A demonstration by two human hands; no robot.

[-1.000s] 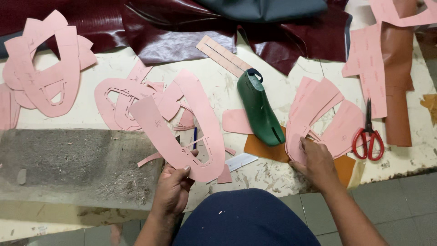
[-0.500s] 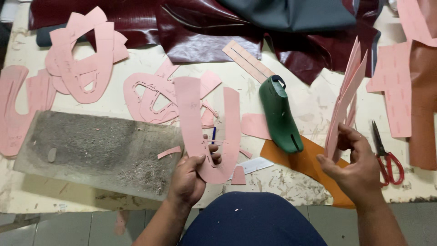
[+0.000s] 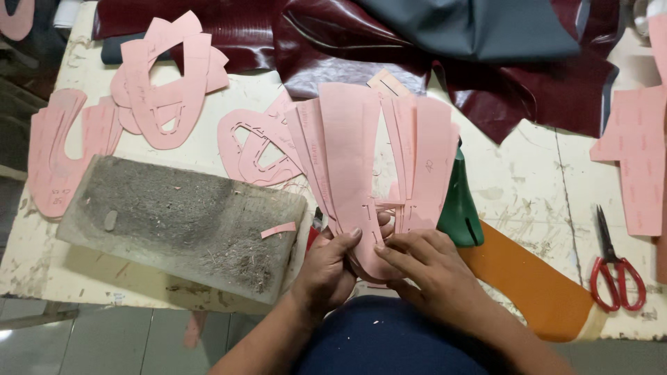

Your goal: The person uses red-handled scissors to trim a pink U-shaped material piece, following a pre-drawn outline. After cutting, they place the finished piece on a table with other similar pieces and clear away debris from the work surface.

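Both hands hold a fanned stack of pink paper pattern pieces [image 3: 361, 160] upright over the near edge of the white worktable [image 3: 528, 187]. My left hand [image 3: 332, 267] grips the stack's lower left. My right hand [image 3: 424, 260] pinches its lower right, thumb and fingers on the bottom curve. Behind the fan a green shoe last [image 3: 460, 205] stands partly hidden.
A grey worn cutting slab [image 3: 180, 222] lies to the left. More pink pattern cut-outs [image 3: 163, 87] lie at the back left and a pink sheet [image 3: 639, 153] at the right. Dark red and grey leather [image 3: 445, 42] is heaped at the back. Red scissors [image 3: 615, 267] and an orange sheet [image 3: 535, 285] lie to the right.
The two separate bundles, one in each hand, have come together in front of me into one fan. My right hand moved left from beside the scissors.
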